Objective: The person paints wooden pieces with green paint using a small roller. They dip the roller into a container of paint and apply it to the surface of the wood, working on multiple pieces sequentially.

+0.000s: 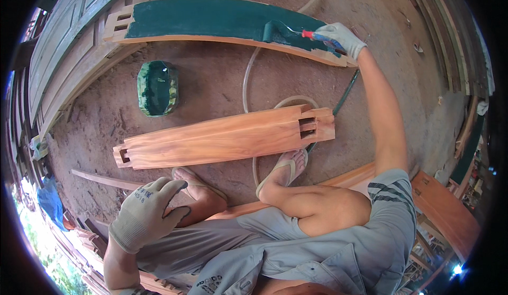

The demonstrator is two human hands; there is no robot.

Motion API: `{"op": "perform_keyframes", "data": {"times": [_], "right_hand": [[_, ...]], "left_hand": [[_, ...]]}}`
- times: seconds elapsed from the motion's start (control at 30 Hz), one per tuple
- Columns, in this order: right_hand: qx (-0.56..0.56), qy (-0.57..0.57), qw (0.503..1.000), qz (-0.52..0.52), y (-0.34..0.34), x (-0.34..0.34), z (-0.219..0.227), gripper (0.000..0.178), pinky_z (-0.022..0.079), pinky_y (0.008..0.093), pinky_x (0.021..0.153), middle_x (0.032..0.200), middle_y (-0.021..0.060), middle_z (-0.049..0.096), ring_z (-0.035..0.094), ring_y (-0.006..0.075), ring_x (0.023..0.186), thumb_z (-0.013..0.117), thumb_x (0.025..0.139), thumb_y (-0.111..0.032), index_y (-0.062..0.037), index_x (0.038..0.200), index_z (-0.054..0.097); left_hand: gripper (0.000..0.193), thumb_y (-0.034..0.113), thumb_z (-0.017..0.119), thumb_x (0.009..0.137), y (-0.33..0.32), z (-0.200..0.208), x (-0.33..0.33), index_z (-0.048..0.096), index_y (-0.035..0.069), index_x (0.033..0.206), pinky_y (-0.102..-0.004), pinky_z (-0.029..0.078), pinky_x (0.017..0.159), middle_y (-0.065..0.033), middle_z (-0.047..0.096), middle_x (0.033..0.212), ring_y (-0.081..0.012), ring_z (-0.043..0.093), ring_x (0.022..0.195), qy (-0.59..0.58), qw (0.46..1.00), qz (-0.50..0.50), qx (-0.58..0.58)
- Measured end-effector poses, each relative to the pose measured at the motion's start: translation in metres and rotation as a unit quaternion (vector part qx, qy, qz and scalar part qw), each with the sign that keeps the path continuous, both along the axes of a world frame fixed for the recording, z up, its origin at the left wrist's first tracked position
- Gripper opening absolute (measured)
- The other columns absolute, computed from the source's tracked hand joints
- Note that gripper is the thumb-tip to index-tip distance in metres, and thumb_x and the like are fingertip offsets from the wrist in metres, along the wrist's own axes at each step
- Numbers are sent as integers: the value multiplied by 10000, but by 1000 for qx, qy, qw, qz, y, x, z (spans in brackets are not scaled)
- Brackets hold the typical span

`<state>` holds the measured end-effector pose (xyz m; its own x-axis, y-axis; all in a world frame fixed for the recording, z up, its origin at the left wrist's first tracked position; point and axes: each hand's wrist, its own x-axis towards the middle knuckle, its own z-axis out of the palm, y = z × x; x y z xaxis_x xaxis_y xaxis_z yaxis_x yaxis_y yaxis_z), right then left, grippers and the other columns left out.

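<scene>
At the far right, my gloved right hand (343,36) is closed round the handle of a small paint roller (308,34). Its green roller sleeve rests on a long, slightly curved wooden board (201,18). Dark green paint covers most of the board's upper face; bare wood shows along its near edge and at the slotted left end. My left hand (147,211), also in a pale knit glove, hangs by my left knee, thumb apart from the bent fingers and nothing in it. A tub (173,99) holding green paint stands on the ground left of centre.
An unpainted timber (217,139) with slotted ends lies just beyond my sandalled feet. A clear hose (246,83) winds across the dirt floor. Grey panelled shutters or doors (69,46) lean at the left, and long planks (444,25) line the right.
</scene>
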<state>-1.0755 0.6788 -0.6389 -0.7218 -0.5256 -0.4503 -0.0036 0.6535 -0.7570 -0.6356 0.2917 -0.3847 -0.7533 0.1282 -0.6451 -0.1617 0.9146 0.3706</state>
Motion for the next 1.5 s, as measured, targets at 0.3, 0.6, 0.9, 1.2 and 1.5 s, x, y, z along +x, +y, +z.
{"op": "perform_keyframes", "data": {"times": [0.3, 0.6, 0.9, 1.2, 1.5], "right_hand": [[104, -32, 991, -83, 141, 2, -1, 399, 353, 280, 582, 772, -50, 604, 484, 84, 666, 824, 971, -474, -94, 1086, 863], [48, 6, 997, -59, 129, 0, -4, 440, 370, 283, 591, 829, -40, 657, 511, 91, 685, 825, 961, -486, -79, 1124, 863], [101, 21, 989, -103, 140, -1, -15, 380, 391, 302, 576, 735, -22, 603, 500, 102, 639, 827, 946, -495, -115, 950, 838], [150, -19, 979, -133, 236, 16, 6, 392, 304, 311, 522, 704, -49, 552, 439, 88, 587, 797, 963, -503, -118, 1019, 842], [89, -27, 988, -122, 177, 11, -7, 378, 318, 302, 552, 716, -52, 551, 445, 78, 615, 801, 962, -510, -138, 1015, 842]], "left_hand": [[517, 274, 845, 886, 3, 1, -8, 699, 97, 1350, -490, 582, 920, -151, 728, 1200, -406, 729, 1101, -35, 999, 20, 3], [527, 271, 841, 893, 8, -2, -9, 694, 73, 1359, -482, 591, 900, -157, 742, 1197, -416, 737, 1069, -14, 1000, 17, 8], [519, 230, 823, 889, 17, 0, -18, 700, 41, 1355, -476, 588, 932, -171, 750, 1224, -409, 747, 1094, -22, 999, 26, 6], [505, 198, 817, 883, 19, 0, -20, 706, 33, 1347, -463, 589, 948, -185, 761, 1218, -399, 750, 1125, -46, 998, 45, 1], [514, 254, 826, 910, 18, -6, -16, 697, 58, 1367, -463, 589, 948, -154, 748, 1234, -389, 736, 1130, -44, 999, 27, -8]]}}
